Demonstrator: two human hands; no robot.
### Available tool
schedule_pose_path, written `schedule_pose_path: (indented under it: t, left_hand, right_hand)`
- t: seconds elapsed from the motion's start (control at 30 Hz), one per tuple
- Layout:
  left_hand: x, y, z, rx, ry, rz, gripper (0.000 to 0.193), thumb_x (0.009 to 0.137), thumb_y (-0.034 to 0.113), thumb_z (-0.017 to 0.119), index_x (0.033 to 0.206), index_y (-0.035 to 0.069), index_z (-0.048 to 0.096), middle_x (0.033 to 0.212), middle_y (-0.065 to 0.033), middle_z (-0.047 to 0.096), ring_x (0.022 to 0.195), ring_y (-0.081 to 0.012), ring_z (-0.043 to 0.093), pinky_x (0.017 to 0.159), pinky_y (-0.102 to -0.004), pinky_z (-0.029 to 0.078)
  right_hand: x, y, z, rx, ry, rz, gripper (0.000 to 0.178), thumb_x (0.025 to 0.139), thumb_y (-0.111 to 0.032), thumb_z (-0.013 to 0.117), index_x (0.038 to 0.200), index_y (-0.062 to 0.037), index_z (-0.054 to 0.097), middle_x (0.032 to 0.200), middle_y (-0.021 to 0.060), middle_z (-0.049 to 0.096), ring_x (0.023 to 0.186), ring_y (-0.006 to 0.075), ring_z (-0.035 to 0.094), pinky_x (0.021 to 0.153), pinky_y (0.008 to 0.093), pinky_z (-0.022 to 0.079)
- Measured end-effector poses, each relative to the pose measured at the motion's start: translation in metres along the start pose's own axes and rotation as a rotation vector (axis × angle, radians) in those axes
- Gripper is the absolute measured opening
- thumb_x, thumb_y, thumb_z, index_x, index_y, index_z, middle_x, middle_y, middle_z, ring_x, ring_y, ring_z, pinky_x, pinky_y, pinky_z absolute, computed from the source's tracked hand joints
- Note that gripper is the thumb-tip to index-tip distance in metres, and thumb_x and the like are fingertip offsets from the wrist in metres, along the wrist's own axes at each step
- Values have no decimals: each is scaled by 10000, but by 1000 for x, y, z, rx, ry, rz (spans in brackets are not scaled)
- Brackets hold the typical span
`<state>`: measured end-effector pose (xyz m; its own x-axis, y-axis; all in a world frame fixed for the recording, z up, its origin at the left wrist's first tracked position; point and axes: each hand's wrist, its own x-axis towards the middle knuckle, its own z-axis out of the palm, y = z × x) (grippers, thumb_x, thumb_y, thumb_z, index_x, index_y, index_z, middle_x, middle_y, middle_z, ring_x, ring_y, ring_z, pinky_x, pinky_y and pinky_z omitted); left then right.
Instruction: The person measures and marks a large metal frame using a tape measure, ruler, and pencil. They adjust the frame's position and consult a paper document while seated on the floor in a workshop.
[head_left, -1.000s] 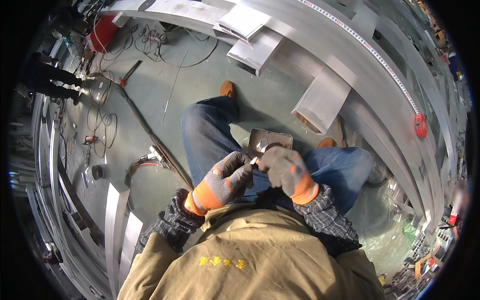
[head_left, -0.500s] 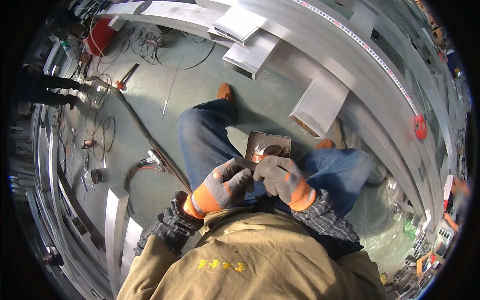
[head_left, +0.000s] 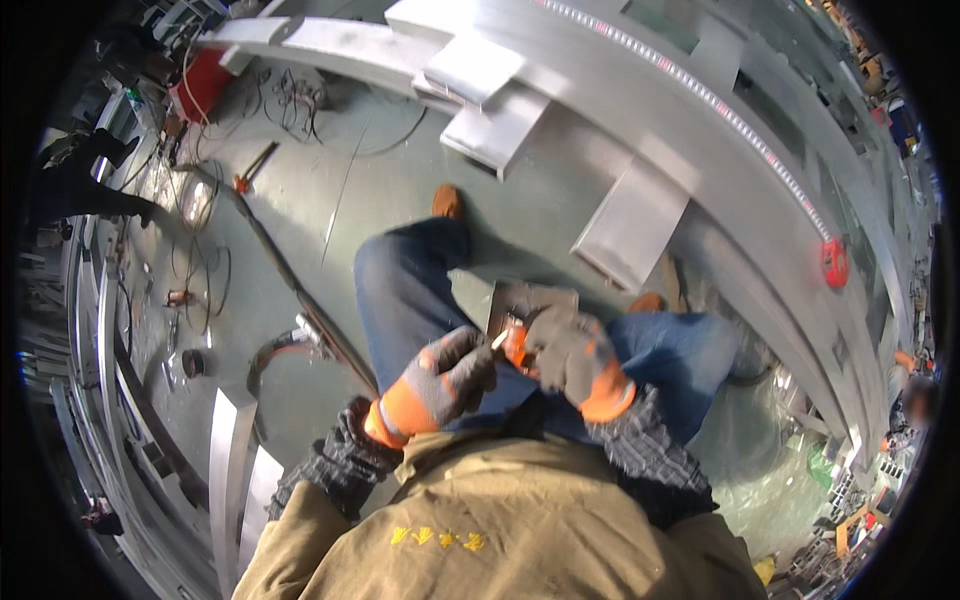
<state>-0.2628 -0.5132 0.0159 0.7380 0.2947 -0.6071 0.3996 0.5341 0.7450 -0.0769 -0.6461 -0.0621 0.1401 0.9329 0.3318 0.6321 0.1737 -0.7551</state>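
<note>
Jutting from the fingertips of the left hand (head_left: 438, 380), a small pale piece (head_left: 500, 341) sits in front of the person's lap, near the close edge of a shallow box (head_left: 552, 296); its short long axis slants, the free end pointing up and to the right, away from the body and toward the box. The left hand pinches it between thumb and fingers; the right hand (head_left: 577, 350) is just beside, its back turned up and its fingers curled downward; I cannot tell whether they close on anything. Both forearms come in from below in dark checked sleeves (head_left: 655, 450) and angle inward, the gloves nearly meeting between the jeans-clad legs (head_left: 405, 285); an orange thing (head_left: 516, 346) shows between the hands, partly covered by the right one, its shape hard to make out; the piece's lower end is hidden in the left glove; the hands are slightly blurred, and the box's near side is covered.
</note>
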Motion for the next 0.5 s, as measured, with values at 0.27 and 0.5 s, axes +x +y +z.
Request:
schedule_pose_path:
  t: [0.27, 0.5]
  left_hand:
    - [-1, -10, -3, 12, 9, 16, 212, 1066, 272, 637, 1112, 69, 599, 827, -8, 639, 649, -83, 558, 574, -250, 443]
    - [-1, -11, -8, -117, -44, -38, 226, 1075, 301, 625, 1159, 92, 618, 845, -24, 657, 621, -94, 545, 547, -252, 425]
  right_hand:
    - [11, -13, -16, 523, -29, 293, 102, 920, -7, 601, 993, -26, 670, 873, 27, 654, 691, 136, 607, 615, 246, 485]
    - [12, 4, 2, 84, 42, -83, 124, 926, -115, 653, 1007, -30, 691, 923, 73, 711, 812, 214, 685, 746, 337, 548]
